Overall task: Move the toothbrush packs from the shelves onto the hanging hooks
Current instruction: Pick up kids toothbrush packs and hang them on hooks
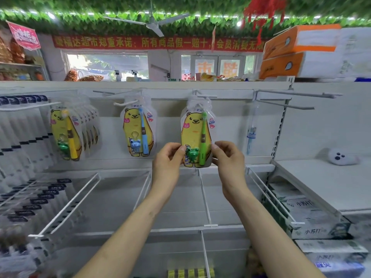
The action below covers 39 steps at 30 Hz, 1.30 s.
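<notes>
A yellow bear toothbrush pack with a green brush and green frog [195, 135] hangs with its top at a white hook [206, 96]. My left hand [169, 157] pinches its lower left edge and my right hand [225, 155] pinches its lower right edge. To the left, a pack with a blue brush [138, 131] hangs on another hook. Further left, several packs with yellow brushes [68, 133] hang in a row. A slim clear toothbrush pack [251, 135] hangs to the right.
Two bare long hooks [291, 99] stick out at upper right. Below lie white shelf bays split by wire dividers [203, 195]. Boxed goods [309, 217] fill the right bay, dark-topped packs [40, 199] the left. A white plush toy [341, 156] lies on the right shelf.
</notes>
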Motion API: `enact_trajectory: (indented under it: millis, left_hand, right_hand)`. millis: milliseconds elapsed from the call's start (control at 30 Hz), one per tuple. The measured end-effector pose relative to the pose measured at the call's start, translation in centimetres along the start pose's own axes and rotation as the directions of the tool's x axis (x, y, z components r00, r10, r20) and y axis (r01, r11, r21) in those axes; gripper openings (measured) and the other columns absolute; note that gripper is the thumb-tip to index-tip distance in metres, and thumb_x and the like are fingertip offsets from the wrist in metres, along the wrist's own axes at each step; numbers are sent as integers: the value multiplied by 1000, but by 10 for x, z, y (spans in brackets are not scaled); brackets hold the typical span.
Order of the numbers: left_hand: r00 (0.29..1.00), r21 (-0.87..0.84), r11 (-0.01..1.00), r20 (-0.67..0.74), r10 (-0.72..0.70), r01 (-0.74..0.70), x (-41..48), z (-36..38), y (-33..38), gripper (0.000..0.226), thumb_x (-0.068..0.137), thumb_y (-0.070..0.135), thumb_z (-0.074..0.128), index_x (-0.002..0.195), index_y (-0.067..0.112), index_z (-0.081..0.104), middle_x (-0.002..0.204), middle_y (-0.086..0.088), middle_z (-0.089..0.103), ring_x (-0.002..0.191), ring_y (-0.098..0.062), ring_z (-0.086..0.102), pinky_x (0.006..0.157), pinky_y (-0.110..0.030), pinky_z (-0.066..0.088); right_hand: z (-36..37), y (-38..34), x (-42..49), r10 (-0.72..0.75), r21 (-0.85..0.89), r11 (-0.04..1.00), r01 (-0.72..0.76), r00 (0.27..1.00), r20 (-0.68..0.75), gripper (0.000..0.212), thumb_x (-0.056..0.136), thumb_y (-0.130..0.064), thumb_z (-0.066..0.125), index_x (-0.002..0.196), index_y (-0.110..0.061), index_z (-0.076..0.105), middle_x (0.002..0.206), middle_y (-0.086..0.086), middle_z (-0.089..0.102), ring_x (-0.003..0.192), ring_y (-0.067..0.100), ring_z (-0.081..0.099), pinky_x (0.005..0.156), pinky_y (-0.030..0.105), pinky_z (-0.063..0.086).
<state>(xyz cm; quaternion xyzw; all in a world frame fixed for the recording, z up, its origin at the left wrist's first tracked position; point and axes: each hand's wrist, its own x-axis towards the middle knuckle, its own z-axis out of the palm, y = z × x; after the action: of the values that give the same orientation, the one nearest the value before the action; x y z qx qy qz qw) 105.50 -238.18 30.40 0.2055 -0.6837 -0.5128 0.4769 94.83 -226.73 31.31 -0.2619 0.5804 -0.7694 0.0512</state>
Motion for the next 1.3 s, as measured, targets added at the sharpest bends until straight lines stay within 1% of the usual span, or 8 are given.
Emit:
enact_trajectory:
  millis: [133,200,367,467,567,800,967,1300]
  left_hand:
    - [995,255,966,-70,67,-47,-28,-9,-1,14,100,29,68,113,25,67,107,12,72,98,-5,67,87,-31,58]
    - [982,487,866,-77,171,-112,-45,-11,-1,18,99,31,67,116,25,64,110,9,65,99,-14,65,83,-34,54]
    - [911,609,681,212,355,-407,-78,37,10,25,98,30,66,122,22,61,118,4,61,108,-21,59,82,-41,53]
    - [807,544,596,432,403,-590,-92,97,11,37,94,29,69,129,17,61,123,-4,62,115,-27,56,87,-46,53]
    - [725,449,594,575,380,-668,-119,165,18,45,93,33,68,133,14,58,128,-8,60,120,-33,56,90,-50,54]
    - [441,179,525,789,429,-832,-218,330,43,53,90,39,70,135,15,56,129,-9,60,117,-33,57,90,-49,52]
    - [269,-5,511,845,462,-860,-321,452,81,53,85,38,75,131,15,60,125,-11,63,111,-38,60,81,-51,55]
    - [-127,-403,471,848,514,-785,-551,629,159,53,85,41,72,131,18,59,130,-6,60,115,-35,58,82,-48,53]
  right_hand:
    - [-22,4,-10,-34,-105,994,31,999,-25,8,102,-16,66,107,-20,71,102,1,74,97,21,71,96,46,59]
    - [-36,6,-18,-50,-159,986,45,998,-26,11,101,-16,66,108,-23,71,102,-3,75,98,17,71,97,44,59]
    - [-84,6,-40,-218,-467,864,190,976,-7,18,101,-17,63,117,-24,68,111,-11,71,102,3,66,94,28,56]
    - [-135,6,-52,-318,-719,657,226,948,7,26,98,-13,63,123,-19,65,118,-5,64,106,11,62,92,33,52]
    - [-207,-2,-68,-351,-900,413,140,936,-15,31,94,-12,61,125,-14,63,120,5,60,110,28,59,91,43,50]
    - [-396,-33,-120,-361,-981,11,-195,914,-186,28,96,-17,61,123,-9,61,119,12,59,100,35,57,77,49,52]
    - [-539,-71,-184,-337,-911,-92,-402,873,-351,27,94,-23,62,120,-14,61,115,9,59,101,34,59,79,49,53]
    - [-761,-133,-337,-347,-619,-159,-769,631,-694,37,97,-26,63,131,-14,59,122,10,58,108,35,59,86,49,52]
